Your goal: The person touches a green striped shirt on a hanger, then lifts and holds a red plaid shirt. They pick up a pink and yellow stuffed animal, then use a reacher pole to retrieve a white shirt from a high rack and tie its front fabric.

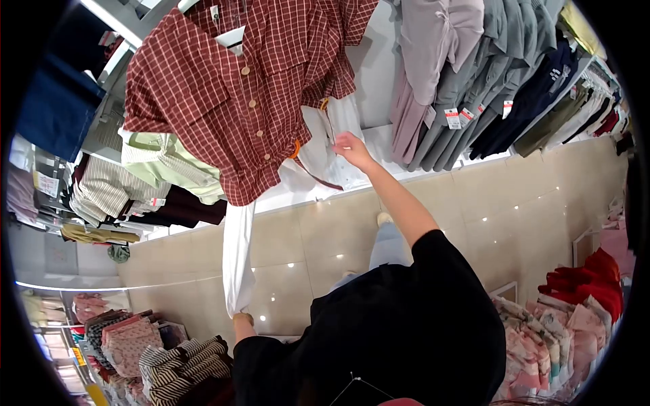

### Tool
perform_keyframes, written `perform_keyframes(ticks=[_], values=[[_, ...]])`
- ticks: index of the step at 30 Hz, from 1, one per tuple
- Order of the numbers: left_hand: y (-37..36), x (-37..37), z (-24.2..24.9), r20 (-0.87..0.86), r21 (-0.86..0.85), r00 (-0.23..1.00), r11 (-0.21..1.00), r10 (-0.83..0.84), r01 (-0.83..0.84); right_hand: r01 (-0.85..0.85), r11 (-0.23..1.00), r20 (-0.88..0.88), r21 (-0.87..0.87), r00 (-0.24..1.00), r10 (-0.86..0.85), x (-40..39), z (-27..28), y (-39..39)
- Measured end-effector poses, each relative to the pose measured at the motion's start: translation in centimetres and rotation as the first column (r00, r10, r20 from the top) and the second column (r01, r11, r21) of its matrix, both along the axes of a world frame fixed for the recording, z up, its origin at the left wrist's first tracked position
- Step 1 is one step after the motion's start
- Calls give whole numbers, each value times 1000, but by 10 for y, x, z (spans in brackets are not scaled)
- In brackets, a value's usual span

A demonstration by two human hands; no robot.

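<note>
Looking down past a black top (406, 331), the left hand (242, 316) sits low in view, closed around the bottom end of a long white garment (237, 257); the cloth covers most of its fingers. That white piece runs up from the grip and disappears behind a red checked shirt (237, 95) hanging in front of it, then shows again to the right. There the right hand (351, 145) is raised at arm's length, fingers pinched on the white fabric's edge, though the exact grip is hard to make out. Further off, grey garments (467, 81) with price tags hang on a rail, cut off at the top. Folded striped clothes (115, 189) lie on shelves to the left, partly blurred at the rim.
</note>
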State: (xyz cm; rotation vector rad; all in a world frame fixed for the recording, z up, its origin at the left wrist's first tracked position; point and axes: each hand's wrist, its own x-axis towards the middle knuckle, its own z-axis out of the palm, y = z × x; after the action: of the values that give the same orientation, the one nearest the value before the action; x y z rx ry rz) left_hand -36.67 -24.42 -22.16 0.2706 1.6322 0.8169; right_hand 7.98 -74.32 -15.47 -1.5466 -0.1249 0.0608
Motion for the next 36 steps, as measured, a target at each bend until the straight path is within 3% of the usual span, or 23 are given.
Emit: perform_keyframes(ticks=[3, 9, 10, 11, 12, 13, 14, 15, 17, 20, 21, 23, 24, 26, 28, 29, 30, 31, 32, 33, 36], values=[[-33, 8, -14, -121, -45, 993, 999, -8, 3, -20, 995, -3, -97, 1000, 20, 47, 27, 13], [-72, 57, -13, -129, -126, 989, 988, 70, -86, -80, 997, 18, 9, 997, 80, 122, 56, 33], [-81, 75, -15, -103, -146, 993, 987, 55, -70, -116, 992, 41, 42, 993, 114, 129, 65, 37], [-96, 93, -20, -213, -69, 965, 987, -153, 142, -119, 993, 41, 6, 992, 119, 130, 71, 41], [-105, 112, -23, -209, -80, 962, 983, -176, 162, -92, 995, 78, 44, 993, 88, 137, 58, 50], [-113, 128, -38, -134, -158, 918, 922, -373, 352, -160, 981, 100, 111, 984, 149, 140, 54, 48], [-120, 143, -47, -44, -218, 835, 821, -549, 528, -141, 988, -37, 57, 989, 143, 127, 76, 39], [-147, 170, -49, -33, -189, 812, 801, -583, 567, -92, 995, -24, 31, 995, 93, 126, 68, 37], [-191, 214, -65, 158, -195, 687, 659, -710, 726, -206, 966, -12, -157, 978, 207, 127, 43, 26], [-262, 266, -92, 412, -101, 373, 366, -831, 925, -105, 969, 343, -224, 922, 179, 103, 59, -10], [-293, 287, -75, 371, -94, 278, 262, -886, 960, -96, 967, 341, -234, 924, 175, 100, 62, -21], [-337, 317, -46, 368, -32, 76, 69, -927, 997, -43, 895, 390, -444, 890, 235, 93, 68, -42], [-350, 327, -35, 377, -31, 67, 60, -924, 998, -34, 891, 389, -453, 891, 232, 88, 84, -54], [-364, 344, -19, 253, 69, -266, -257, -930, 964, -9, 848, 407, -530, 875, 263, 76, 138, -82], [-365, 355, -13, 223, 88, -310, -298, -924, 950, 64, 889, 522, -453, 828, 206, 69, 186, -111], [-360, 357, -12, 199, 85, -310, -298, -930, 951, 310, 879, 728, -363, 683, 60, 58, 225, -120], [-353, 360, -14, 175, 82, -309, -299, -935, 951, 439, 843, 786, -310, 618, -33, 50, 251, -135], [-344, 359, -19, 156, 60, -265, -258, -952, 964, 646, 739, 933, -190, 352, -68, 44, 284, -146], [-335, 360, -27, 166, 66, -276, -269, -947, 961, 799, 596, 976, -77, 183, -119, 42, 309, -158], [-326, 359, -32, 156, 63, -227, -220, -961, 974, 874, 485, 998, 6, 25, -57, 47, 331, -174], [-301, 351, -53, 161, 15, -160, -160, -974, 987, 994, 86, 998, -62, 59, 34, 54, 395, -194]])
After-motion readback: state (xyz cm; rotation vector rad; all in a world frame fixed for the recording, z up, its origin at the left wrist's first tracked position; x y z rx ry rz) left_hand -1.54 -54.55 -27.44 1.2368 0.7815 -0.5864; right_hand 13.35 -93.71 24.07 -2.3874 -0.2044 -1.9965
